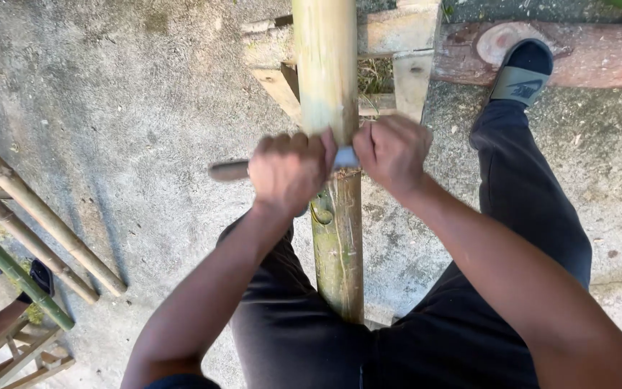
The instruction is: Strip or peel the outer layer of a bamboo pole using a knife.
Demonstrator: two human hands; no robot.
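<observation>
Fingers of left hand (287, 173) and right hand (393, 151) gripping blade (345, 157), across bamboo pole (329, 79)

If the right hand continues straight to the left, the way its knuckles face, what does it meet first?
Most likely the bamboo pole: the right hand already grips the knife blade lying across it. Just beyond is the left hand. Depth is hard to judge.

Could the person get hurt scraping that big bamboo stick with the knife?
Maybe. Both hands grip one blade laid across the bamboo pole: the left hand holds the handle and the right hand wraps the far end, so a slip might cut those fingers. The pole runs between the legs, so a blade pulled too hard could come toward the body. The foot wears an open sandal on the log, which guards little against splinters.
</observation>
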